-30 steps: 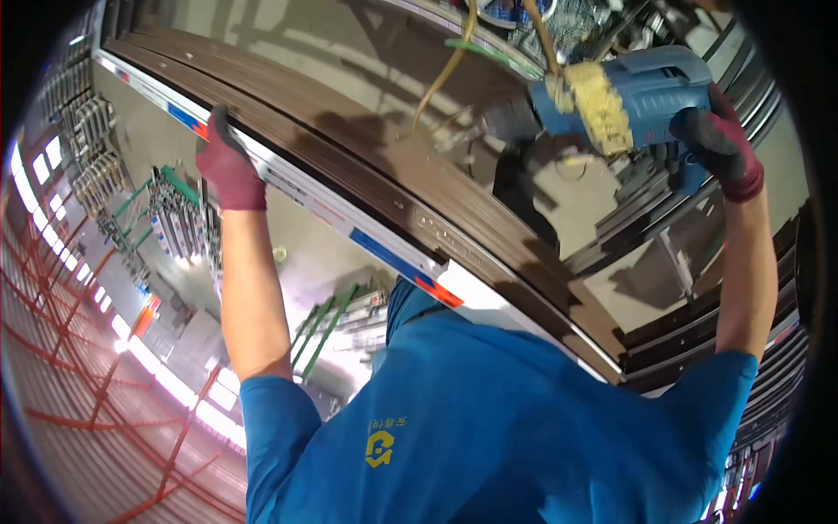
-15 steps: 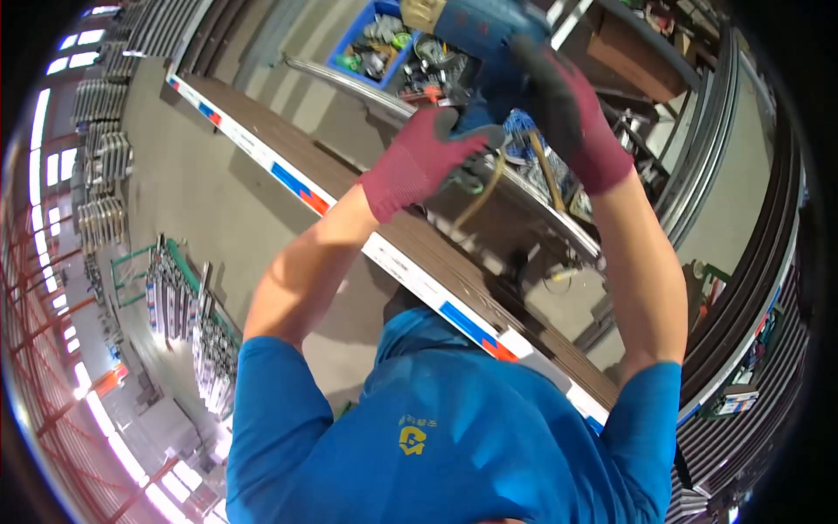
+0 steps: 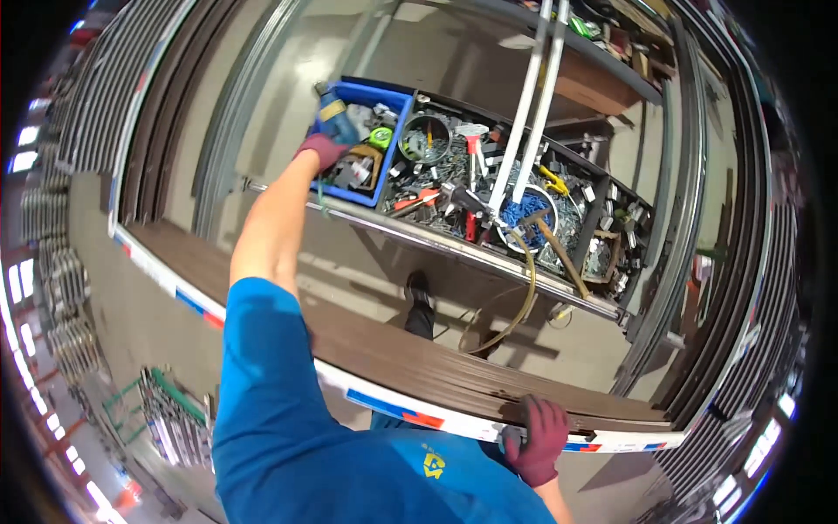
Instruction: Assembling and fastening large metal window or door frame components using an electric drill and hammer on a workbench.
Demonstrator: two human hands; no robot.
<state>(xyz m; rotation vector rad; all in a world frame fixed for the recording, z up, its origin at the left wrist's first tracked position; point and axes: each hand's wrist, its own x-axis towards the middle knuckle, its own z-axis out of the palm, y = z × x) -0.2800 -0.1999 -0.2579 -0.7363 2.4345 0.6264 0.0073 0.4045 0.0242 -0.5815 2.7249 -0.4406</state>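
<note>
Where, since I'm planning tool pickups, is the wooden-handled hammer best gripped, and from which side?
Take the hammer by the lower handle, probably from the near side: the handle is long and slender and slants to the near rail, while the head lies farther off by blue pieces.

the gloves [image 3: 546, 437] are maroon and grey, the drill [image 3: 344, 127] blue with a yellow band [image 3: 332, 110], the bin [image 3: 398, 144] blue.

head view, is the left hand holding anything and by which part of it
The left hand seems to hold the blue power tool by its near end, below the yellow band; the exact finger placement is unclear.
</note>
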